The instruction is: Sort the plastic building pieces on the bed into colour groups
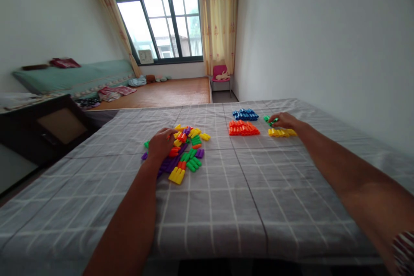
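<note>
Your right sleeve (404, 251), cropped by the view's edge, bears pale stripes on a dark reddish ground. Your 2 forearms (129, 220), left hand (161, 143) and right hand (283, 119) are bare.

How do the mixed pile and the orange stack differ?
The mixed pile shows several colours; the orange stack has one. The mixed pile is jumbled and spread wider, while the orange stack is neatly rowed and compact. The left hand is at the mixed pile; the orange stack stands untouched. Both lie on grey checked cloth.

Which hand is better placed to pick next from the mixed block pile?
Probably the left hand: it is at the mixed pile, while the right hand is away at the green blocks.
</note>
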A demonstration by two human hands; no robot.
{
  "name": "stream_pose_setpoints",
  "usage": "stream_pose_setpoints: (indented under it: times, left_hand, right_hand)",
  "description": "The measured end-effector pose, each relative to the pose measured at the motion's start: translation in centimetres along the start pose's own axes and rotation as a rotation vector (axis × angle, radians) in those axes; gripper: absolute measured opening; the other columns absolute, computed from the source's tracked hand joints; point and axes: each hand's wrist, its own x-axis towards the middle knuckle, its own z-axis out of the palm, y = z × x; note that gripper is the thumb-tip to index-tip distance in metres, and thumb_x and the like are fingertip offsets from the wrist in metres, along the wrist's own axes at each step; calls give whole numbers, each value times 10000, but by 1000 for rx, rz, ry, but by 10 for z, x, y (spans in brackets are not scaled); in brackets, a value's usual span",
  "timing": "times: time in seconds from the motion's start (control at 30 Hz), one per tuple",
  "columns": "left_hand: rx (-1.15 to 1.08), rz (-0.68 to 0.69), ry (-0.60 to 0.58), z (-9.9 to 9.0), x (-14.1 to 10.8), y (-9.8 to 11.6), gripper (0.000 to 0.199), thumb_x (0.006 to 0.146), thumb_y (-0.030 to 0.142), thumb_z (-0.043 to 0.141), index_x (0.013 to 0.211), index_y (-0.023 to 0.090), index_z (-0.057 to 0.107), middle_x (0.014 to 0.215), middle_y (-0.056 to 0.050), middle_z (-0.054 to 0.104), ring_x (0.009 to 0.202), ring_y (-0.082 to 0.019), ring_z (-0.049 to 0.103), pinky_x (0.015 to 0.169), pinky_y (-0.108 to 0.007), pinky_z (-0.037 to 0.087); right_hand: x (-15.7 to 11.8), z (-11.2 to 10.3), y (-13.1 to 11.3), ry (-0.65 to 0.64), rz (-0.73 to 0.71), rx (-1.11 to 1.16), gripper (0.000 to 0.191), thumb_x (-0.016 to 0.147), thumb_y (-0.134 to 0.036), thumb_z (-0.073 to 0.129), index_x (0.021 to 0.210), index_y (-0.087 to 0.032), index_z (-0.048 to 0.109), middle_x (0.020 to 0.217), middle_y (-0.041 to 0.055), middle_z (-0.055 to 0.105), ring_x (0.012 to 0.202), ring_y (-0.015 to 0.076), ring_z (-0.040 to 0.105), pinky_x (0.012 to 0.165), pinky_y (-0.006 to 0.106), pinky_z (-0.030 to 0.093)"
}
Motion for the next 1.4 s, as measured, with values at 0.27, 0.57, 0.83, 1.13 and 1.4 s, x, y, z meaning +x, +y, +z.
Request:
stream_pose_setpoints:
  times: [0.27,0.57,0.83,1.13,1.4]
  left_hand:
    - [-35,-102,56,-1,0,-3,279,880,201,479,995,225,732,1038,-45,707,942,-188,649,831,-280,494]
    - [-34,-83,-18,8,-5,-2,284,880,197,483,1020,249,724,1052,-33,699,962,-177,633,824,-256,479]
    - [-51,-98,-60,3,-4,2,307,872,210,493,1067,250,726,1064,-59,697,957,-184,635,822,-262,474]
    - [-23,-85,-64,1,-3,6,311,881,200,463,1038,250,727,1086,-48,694,970,-190,640,828,-272,478]
    - [30,-40,-55,7,0,2,293,877,241,468,1020,274,721,1084,-21,692,942,-186,651,770,-263,495]
  right_hand:
    - [-11,-5,-156,88,-439,205,218,829,-301,592,965,-220,742,921,39,743,764,169,656,732,279,484]
    - [-37,46,-359,-80,-929,146,302,874,-184,554,1138,-201,700,1053,77,720,999,217,605,851,307,449]
    - [-31,46,-380,-229,-999,152,330,711,-116,702,1034,-177,722,988,61,711,907,200,598,785,275,443]
    - [-37,32,-334,-257,-630,658,338,757,-371,668,1007,-149,711,875,29,701,762,141,601,681,252,450]
    - [-28,-21,-160,45,-71,664,472,758,-495,667,1024,-107,699,868,84,715,706,147,609,626,263,468]
